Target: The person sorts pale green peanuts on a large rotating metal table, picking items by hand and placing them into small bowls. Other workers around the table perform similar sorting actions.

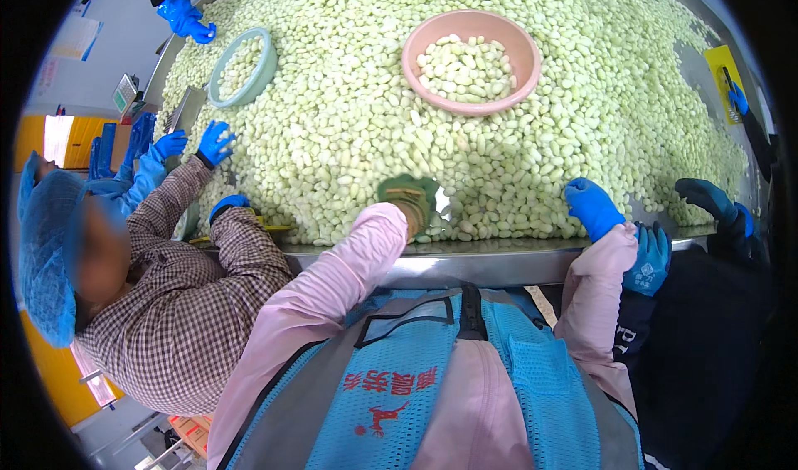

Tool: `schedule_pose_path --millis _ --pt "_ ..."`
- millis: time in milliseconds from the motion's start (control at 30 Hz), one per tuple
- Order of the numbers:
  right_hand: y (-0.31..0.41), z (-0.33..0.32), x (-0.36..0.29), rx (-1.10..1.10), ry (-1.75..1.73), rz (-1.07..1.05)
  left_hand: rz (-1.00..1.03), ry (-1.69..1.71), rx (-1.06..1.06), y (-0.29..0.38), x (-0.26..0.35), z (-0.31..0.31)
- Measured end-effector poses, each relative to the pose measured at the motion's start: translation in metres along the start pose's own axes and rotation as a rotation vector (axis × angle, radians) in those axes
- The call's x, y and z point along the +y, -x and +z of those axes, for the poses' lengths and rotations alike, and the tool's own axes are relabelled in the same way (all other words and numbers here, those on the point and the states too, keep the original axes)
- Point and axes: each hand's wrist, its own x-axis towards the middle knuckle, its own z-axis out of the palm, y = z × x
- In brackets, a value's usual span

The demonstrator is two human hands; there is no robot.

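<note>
A thick layer of pale green oval pieces (349,115) covers a metal table (474,264) before me; their exact kind is not clear. My left hand (408,202), in a green glove, reaches over the table's near edge and touches the pieces. It is blurred, and its fingers are hard to make out. A patch of shiny metal shows beside it. My right hand (592,208), in a blue glove, rests at the near edge with its fingers curled. Whether anything is inside it cannot be seen. Beyond my hands, a pink bowl (533,74) holds more pieces.
A light green bowl (268,65) of pieces and a metal scoop (187,110) stand at left. A co-worker in a checked shirt (168,320) works close on my left. Another person's gloved hands (648,259) are beside my right arm. A yellow board (720,74) lies far right.
</note>
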Motion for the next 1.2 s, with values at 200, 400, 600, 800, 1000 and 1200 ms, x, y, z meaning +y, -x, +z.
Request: schedule_pose_path --millis 200,400,600,800,1000,1200 --pt "-0.013 0.034 -0.006 -0.318 0.4 -0.425 -0.16 0.075 0.044 -0.007 -0.03 -0.016" --pt "0.017 0.097 -0.115 -0.595 0.332 -0.139 -0.177 0.497 0.193 0.013 -0.024 -0.049" --pt "0.046 0.143 -0.14 -0.628 -0.298 -0.45 -0.134 0.878 0.314 0.01 -0.038 -0.004" --pt "0.005 0.052 -0.086 -0.21 -0.711 -0.358 -0.177 1.061 0.51 0.021 -0.059 0.001" --pt "-0.012 0.01 -0.082 0.118 0.2 -0.117 0.092 1.314 0.057 0.02 -0.078 0.04" --pt "-0.019 0.046 -0.082 -0.167 0.402 -0.101 0.257 0.5 -0.077 0.041 -0.042 0.009"
